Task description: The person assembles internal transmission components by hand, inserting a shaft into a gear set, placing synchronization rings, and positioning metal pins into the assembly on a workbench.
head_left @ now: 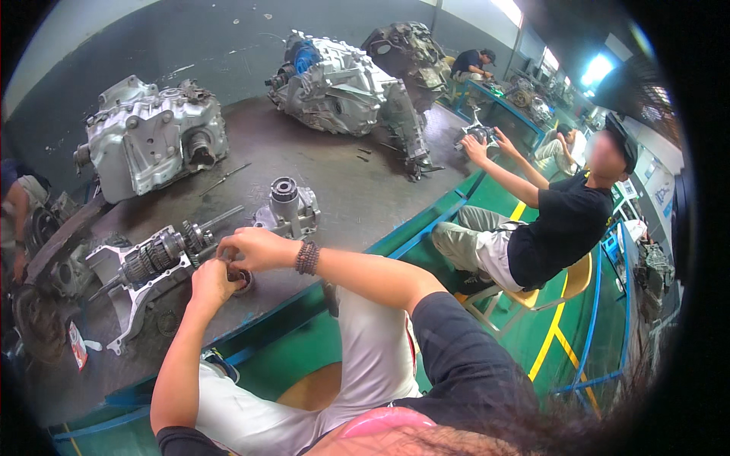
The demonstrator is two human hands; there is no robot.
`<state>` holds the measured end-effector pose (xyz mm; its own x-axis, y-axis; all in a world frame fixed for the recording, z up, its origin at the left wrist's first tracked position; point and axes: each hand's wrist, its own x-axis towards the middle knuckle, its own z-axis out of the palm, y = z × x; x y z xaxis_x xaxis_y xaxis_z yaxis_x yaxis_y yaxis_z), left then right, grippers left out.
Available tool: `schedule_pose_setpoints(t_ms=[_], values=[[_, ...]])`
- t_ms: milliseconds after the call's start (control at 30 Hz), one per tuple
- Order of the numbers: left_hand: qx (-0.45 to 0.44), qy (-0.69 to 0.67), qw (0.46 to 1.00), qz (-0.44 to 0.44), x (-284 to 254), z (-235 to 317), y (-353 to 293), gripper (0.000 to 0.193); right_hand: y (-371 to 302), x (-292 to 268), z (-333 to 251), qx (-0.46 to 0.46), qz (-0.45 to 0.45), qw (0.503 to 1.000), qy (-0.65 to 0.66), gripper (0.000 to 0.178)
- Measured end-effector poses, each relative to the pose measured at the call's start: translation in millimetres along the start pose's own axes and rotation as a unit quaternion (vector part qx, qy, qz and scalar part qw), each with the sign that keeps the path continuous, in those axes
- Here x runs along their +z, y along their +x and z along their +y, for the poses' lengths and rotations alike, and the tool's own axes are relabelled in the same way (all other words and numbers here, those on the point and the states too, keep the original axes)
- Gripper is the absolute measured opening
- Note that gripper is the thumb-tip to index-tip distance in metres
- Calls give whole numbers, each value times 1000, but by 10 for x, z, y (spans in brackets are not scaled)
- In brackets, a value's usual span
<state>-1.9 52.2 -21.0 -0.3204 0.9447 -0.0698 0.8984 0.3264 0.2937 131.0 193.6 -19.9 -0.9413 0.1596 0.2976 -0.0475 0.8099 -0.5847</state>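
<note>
My left hand (211,281) grips a small round metal bearing ring (243,281) just above the dark steel workbench (334,190). My right hand (255,247), with a beaded bracelet at the wrist, pinches the same ring from above. Right beside both hands, to the left, lies a gear shaft assembly (163,254) resting in an open aluminium housing half (129,296). A small silver housing part (287,209) stands just behind my right hand.
A large gearbox casing (152,137) sits at the back left, and another gearbox (342,83) at the back centre. A seated person in a black shirt (555,228) works at the bench's right end. More people sit farther back. Green floor with yellow lines lies to the right.
</note>
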Motion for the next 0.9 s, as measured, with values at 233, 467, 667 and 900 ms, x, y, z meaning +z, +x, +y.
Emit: schedule_pose_setpoints(t_ms=[233, 467, 667, 900], values=[[-11, -39, 999, 12, -264, 32, -133, 37, 50, -68, -62, -10, 85, 996, 25, 30], [48, -240, 962, 125, -222, -115, -94, 36, 89, -160, -45, 18, 180, 968, 173, 19], [50, -444, 886, 122, -59, -315, 166, 33, 159, -211, 232, 81, 165, 920, 345, 30], [-6, -596, 795, 111, -166, -135, 88, 39, 70, -251, 286, 202, 92, 884, 411, 31]])
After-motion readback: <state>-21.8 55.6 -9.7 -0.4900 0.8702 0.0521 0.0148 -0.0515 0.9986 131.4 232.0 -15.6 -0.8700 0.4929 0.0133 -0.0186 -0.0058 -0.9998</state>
